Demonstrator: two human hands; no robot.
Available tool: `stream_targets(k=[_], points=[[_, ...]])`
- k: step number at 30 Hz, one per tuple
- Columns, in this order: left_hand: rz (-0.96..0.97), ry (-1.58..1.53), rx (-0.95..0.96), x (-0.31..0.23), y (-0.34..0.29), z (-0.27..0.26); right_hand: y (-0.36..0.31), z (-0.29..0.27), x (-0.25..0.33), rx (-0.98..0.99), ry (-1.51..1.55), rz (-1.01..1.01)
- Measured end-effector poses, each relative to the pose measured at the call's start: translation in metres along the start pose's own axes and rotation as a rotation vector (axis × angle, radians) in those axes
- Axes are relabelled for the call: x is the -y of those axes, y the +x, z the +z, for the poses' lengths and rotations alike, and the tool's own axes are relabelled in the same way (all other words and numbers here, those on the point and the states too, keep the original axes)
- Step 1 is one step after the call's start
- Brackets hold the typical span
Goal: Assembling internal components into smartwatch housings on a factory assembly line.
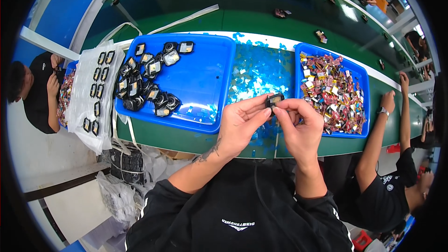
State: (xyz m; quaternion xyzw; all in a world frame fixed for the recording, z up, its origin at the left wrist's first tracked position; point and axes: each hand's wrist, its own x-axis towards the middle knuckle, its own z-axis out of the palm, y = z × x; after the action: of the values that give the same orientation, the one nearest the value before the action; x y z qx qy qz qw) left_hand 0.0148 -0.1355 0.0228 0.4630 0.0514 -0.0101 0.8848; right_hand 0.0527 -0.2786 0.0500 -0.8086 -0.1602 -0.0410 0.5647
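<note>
In front of my chest, above the strip of blue film bits, both hands are closed on one small black housing [274, 99] with a yellowish patch on its upper face. My left hand [240, 123] pinches it from the left between thumb and fingers. From the right, my right hand [301, 123] has thumb and forefinger against it. To the left, a blue tray [196, 102] bears several similar black housings [151, 67] heaped along its left side. A second blue tray [367, 107], at the right, is full of small red, yellow and white parts [329, 93].
Scraps of blue film [261, 72] cover the green table between the trays. Beyond a white ledge runs a green conveyor [252, 14] carrying scattered parts. White packing sheets [81, 84] with rows of housings lie far left. Co-workers [387, 186] sit close on the right and left.
</note>
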Motion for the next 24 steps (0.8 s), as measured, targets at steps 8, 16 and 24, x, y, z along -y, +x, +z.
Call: stream_targets(k=[8, 16, 24], points=[[0.008, 0.038, 0.001, 0.003, -0.004, -0.002, 0.003, 0.001, 0.008, 0.015, -0.113, -0.063], [0.053, 0.060, 0.012, 0.006, -0.006, -0.003, 0.009, 0.000, 0.013, 0.024, -0.236, -0.147], [0.034, -0.071, 0.061, 0.007, -0.011, -0.006, 0.006, -0.003, 0.008, 0.016, -0.122, -0.087]])
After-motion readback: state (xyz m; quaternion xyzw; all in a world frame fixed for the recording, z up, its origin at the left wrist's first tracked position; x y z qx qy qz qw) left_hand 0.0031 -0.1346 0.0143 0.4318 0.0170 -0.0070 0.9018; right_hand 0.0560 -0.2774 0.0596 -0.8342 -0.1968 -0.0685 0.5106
